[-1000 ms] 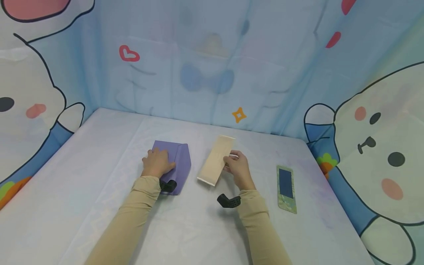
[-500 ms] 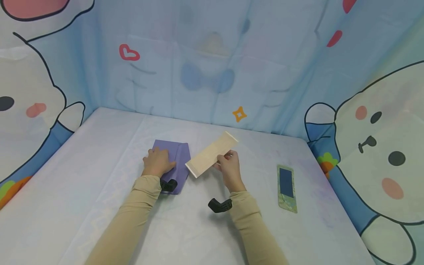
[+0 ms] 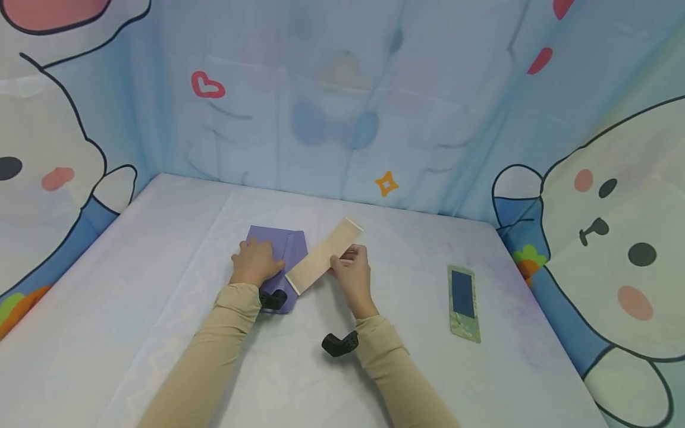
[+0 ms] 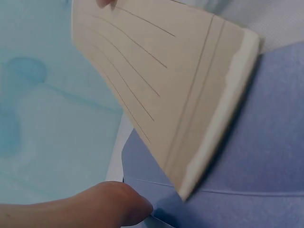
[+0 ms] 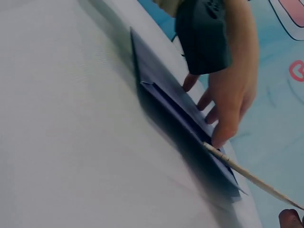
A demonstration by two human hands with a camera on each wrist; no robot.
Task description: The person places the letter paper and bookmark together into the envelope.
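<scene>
A purple envelope [image 3: 296,246] lies on the white table with its flap side spread out to the right. My left hand [image 3: 253,263] rests on it, fingers spread and thumb [image 4: 114,202] lying near a crease. Between thumb and fingers my right hand [image 3: 353,276] pinches a long beige card [image 3: 321,258] by its right edge. The card is tilted, its white-edged lower end over the envelope's right part. Fine dark lines run along the card [image 4: 142,57] in the left wrist view. Edge-on, the card [image 5: 251,178] looks thin in the right wrist view, with its end at the envelope.
To the right on the table [image 3: 407,368] lies a narrow green card [image 3: 464,303] with a dark blue panel. A light blue cartoon curtain [image 3: 342,107] hangs behind the table. Each wrist carries a black camera mount [image 3: 339,345].
My right hand has moved left with the beige card, which has turned so its lower end points to the left and now overlaps the envelope. The left hand has stayed in place.
</scene>
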